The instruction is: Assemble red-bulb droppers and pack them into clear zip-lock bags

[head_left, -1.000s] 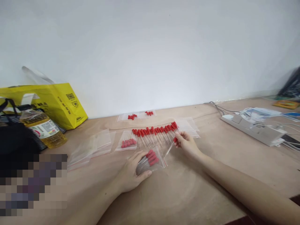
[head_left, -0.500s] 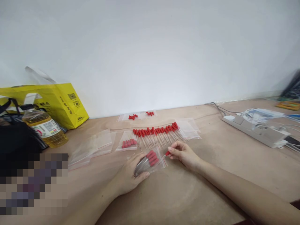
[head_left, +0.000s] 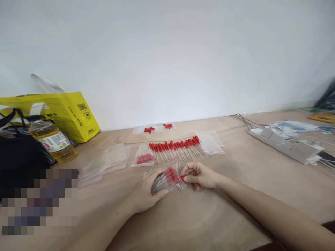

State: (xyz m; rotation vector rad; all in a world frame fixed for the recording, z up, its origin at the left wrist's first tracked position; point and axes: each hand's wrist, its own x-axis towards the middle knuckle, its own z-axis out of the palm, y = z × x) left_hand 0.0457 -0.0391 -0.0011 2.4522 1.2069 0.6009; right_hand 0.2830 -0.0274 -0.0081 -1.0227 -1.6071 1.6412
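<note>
My left hand [head_left: 148,191] grips a clear zip bag [head_left: 161,182] around its left end; several red-tipped sticks lie inside the bag. At the bag's right-hand opening, my right hand [head_left: 197,175] pinches the red tip [head_left: 182,178] of another stick, whose shaft is hidden in the bag. Beyond my hands lies a row of red-tipped sticks [head_left: 174,145], shafts toward me. A filled bag [head_left: 144,159] of red-tipped sticks rests left of the row.
Flat clear bags lie at left [head_left: 112,157] and right [head_left: 209,141] of the row. Small red pieces [head_left: 149,129] sit near the wall. A yellow bag [head_left: 75,116] and an oil bottle [head_left: 56,143] stand left. A power strip [head_left: 285,146] with cables lies right.
My right hand has moved left, and the red-tipped stick in it has gone into the mouth of the bag. My left hand keeps its hold on the bag.
</note>
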